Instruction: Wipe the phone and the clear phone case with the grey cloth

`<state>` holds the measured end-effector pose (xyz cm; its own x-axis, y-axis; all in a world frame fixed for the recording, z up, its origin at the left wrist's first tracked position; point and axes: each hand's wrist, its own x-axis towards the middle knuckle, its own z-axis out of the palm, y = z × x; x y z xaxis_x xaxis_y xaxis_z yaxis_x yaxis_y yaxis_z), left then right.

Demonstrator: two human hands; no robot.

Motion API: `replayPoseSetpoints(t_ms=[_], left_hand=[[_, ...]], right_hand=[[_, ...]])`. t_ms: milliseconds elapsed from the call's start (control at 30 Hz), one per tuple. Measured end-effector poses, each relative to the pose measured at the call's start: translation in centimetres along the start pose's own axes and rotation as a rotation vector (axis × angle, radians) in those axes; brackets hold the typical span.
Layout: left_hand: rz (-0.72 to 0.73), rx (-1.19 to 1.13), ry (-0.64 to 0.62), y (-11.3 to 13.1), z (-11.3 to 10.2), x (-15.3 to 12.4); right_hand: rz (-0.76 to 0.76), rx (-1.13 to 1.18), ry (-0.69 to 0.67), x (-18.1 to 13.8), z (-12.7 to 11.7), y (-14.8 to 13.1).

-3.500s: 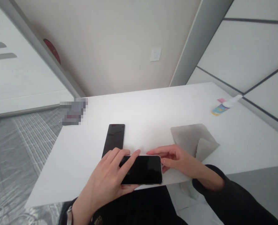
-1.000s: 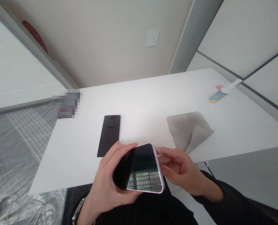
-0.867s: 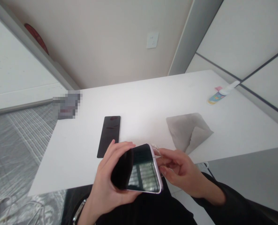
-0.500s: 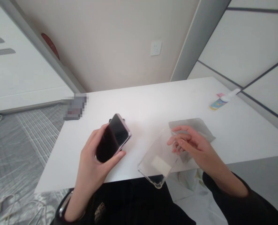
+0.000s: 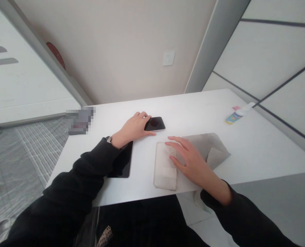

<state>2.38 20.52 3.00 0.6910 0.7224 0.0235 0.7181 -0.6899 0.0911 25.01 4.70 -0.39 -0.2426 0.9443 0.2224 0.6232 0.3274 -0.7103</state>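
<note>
My left hand (image 5: 135, 127) reaches to the middle of the table, its thumb along the near long side of a dark-screened phone (image 5: 156, 123) and its fingers at the far side. The phone lies screen up on the tabletop. Beneath my left wrist is a larger flat black device (image 5: 124, 163), like a tablet, partly hidden by the sleeve. A clear phone case (image 5: 165, 176) lies near the front edge. Over its right side hovers my right hand (image 5: 188, 157), fingers spread and holding nothing. A grey cloth (image 5: 206, 142) lies just beyond that hand, one corner folded.
The white table (image 5: 193, 109) stands against a wall with a socket (image 5: 168, 58). A small spray bottle (image 5: 237, 115) lies at the back right. At the back left corner is a blurred-out dark object (image 5: 80, 120).
The phone in my left hand moved forward and right, down onto the table, uncovering the black device. The clear case, formerly tilted by my right hand, now lies flat, and that hand's fingers have spread.
</note>
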Motion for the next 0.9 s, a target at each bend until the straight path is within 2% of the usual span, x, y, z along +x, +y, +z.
replayPoseSetpoints(t_ms=[100, 267, 467, 567, 700, 800, 900], left_hand=[[0.091, -0.001, -0.043, -0.6, 0.9, 1.0], [0.207, 0.0, -0.054, -0.8, 1.7, 1.4], [0.25, 0.018, -0.021, -1.1, 2.5, 1.9], [0.265, 0.046, 0.006, -0.5, 2.1, 1.4], [0.282, 0.078, 0.048, 2.8, 0.1, -2.2], [0.301, 0.048, 0.109, 7.3, -1.1, -7.1], [0.285, -0.034, 0.128, 11.7, -0.6, -11.9]], right_hand=[[-0.02, -0.127, 0.055, -1.0, -1.8, 0.7], [0.015, -0.339, 0.106, -3.3, -4.8, 3.9], [-0.076, -0.493, -0.014, -6.2, -4.7, 5.7], [-0.127, -0.517, -0.056, -7.4, -4.9, 6.0], [-0.209, -0.514, -0.09, -8.7, -6.2, 6.1], [-0.259, -0.479, -0.04, -9.5, -7.2, 5.9], [-0.29, -0.455, 0.04, -9.6, -7.7, 5.5]])
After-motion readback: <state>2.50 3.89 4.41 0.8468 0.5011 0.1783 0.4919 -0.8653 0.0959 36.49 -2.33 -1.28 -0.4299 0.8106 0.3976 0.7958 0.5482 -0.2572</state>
